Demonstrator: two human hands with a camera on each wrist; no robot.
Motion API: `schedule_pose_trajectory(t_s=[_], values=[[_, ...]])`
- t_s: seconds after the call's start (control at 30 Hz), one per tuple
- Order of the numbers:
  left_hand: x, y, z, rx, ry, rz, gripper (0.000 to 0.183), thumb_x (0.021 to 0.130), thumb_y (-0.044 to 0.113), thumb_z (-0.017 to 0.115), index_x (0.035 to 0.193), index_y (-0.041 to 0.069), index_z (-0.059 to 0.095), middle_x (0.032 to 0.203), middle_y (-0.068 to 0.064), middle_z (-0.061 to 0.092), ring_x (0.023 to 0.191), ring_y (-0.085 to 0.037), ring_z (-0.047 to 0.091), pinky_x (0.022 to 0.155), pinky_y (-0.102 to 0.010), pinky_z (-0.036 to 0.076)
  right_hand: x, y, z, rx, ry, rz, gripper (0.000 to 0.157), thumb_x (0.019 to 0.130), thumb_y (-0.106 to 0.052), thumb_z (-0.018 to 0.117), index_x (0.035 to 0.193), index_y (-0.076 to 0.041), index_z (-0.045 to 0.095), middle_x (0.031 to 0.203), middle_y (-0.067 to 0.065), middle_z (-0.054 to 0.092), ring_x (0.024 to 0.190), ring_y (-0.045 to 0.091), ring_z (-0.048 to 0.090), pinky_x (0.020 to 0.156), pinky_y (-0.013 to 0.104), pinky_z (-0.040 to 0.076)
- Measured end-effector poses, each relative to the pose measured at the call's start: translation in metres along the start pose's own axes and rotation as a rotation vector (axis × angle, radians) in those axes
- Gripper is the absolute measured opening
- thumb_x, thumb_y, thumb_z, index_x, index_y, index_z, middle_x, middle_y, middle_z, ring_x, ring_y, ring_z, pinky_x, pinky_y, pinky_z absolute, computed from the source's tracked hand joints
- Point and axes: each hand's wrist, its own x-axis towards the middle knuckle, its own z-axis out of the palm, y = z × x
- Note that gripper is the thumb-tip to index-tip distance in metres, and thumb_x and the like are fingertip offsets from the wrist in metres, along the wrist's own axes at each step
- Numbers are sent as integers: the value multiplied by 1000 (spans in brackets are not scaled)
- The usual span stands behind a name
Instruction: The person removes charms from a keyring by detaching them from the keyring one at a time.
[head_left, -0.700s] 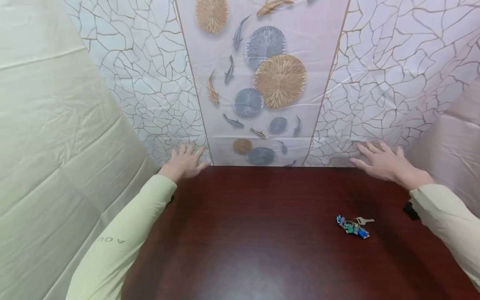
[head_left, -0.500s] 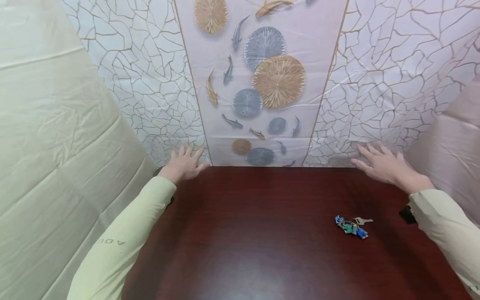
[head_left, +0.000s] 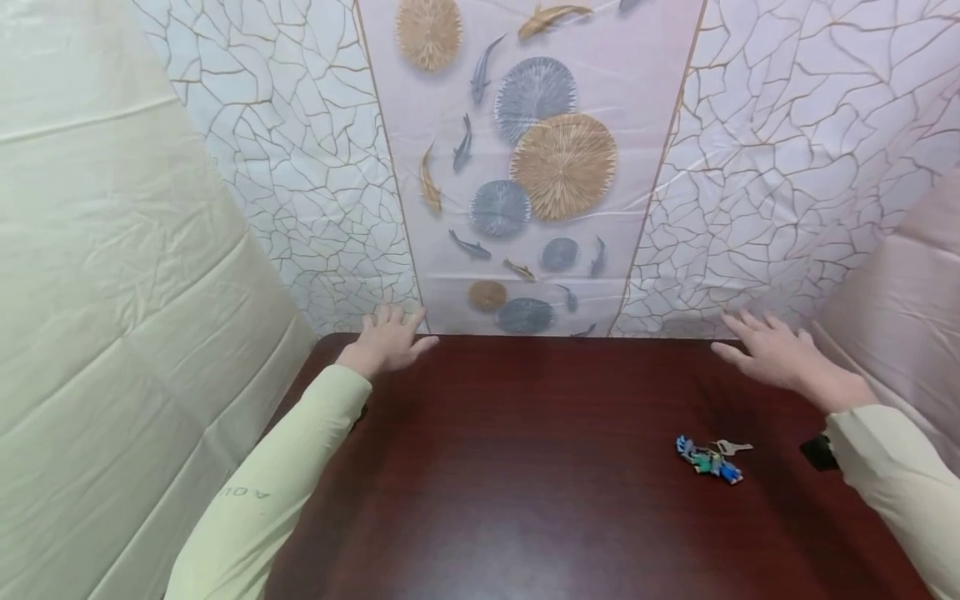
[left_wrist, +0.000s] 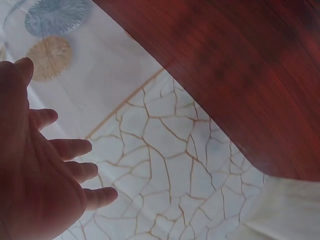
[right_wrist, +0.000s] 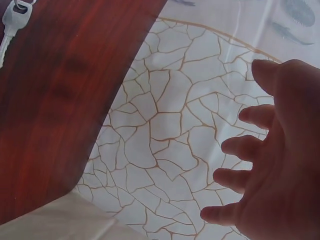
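Observation:
My left hand (head_left: 386, 340) is held out over the far left of the dark red table, its fingers spread and nothing in them. Across from it, my right hand (head_left: 780, 357) is stretched out the same way near the far right corner, also holding nothing. Nearest to the right hand lies a bunch of small blue, green and grey figure charms (head_left: 708, 461) on the tabletop. A silver key (head_left: 731, 447) is attached to it. The right wrist view shows the key (right_wrist: 16, 20) cut off at the top left corner.
The reddish-brown table (head_left: 517, 467) has a glossy top. Behind its far edge hangs a white cloth with a crackle pattern (head_left: 750, 167) and a middle strip of fish and round leaves (head_left: 562, 167). Plain pale cloth (head_left: 135, 300) stands along the left side, with more pale cloth (head_left: 900, 308) at right.
Both hands have come slightly lower and to the right in the head view, the left one more, so the table's far left corner now shows. The keys lie as before on the table.

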Motion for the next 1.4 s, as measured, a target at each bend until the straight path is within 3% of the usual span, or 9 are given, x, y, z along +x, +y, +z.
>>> schedule_pose_trajectory(t_s=[0.33, 0.53, 0.73, 0.93, 1.17, 1.4], values=[[6, 28, 10, -26, -14, 48, 72, 100, 62, 29, 158, 20, 17, 160, -24, 20, 150, -44, 11, 115, -68, 15, -8, 6, 20, -2, 9, -22, 73, 101, -54, 38, 150, 0, 29, 151, 39, 23, 132, 64, 20, 95, 82, 22], [11, 46, 12, -52, -36, 74, 72, 100, 63, 28, 158, 21, 18, 161, -22, 19, 150, -45, 8, 116, -68, 14, -13, 12, 29, -6, 36, -78, 66, 102, -42, 47, 145, 6, 36, 144, 41, 33, 126, 62, 35, 92, 76, 34], [15, 62, 18, -61, -53, 96, 71, 100, 63, 28, 157, 21, 19, 161, -21, 22, 151, -43, 10, 116, -67, 15, -19, 13, 40, 77, 51, -134, 61, 100, -32, 55, 139, 12, 41, 138, 41, 41, 122, 60, 43, 96, 67, 39], [18, 76, 28, -70, -46, 119, 70, 100, 62, 28, 157, 22, 21, 160, -17, 26, 150, -40, 17, 116, -65, 19, -26, 12, 47, 127, 32, -92, 61, 100, -37, 53, 140, 8, 42, 136, 39, 46, 117, 58, 50, 91, 65, 43], [20, 91, 39, -95, -32, 142, 68, 100, 62, 29, 155, 24, 25, 157, -15, 31, 147, -37, 24, 113, -61, 27, -32, 7, 55, 190, 20, -59, 52, 98, -36, 58, 130, 6, 54, 126, 36, 56, 108, 53, 58, 85, 60, 48], [24, 113, 50, -187, -32, 171, 67, 100, 61, 31, 154, 22, 28, 157, -16, 33, 148, -40, 24, 115, -61, 25, -36, 6, 62, 247, -30, -54, 43, 96, -31, 61, 122, 3, 63, 123, 33, 60, 106, 49, 61, 81, 57, 50]])
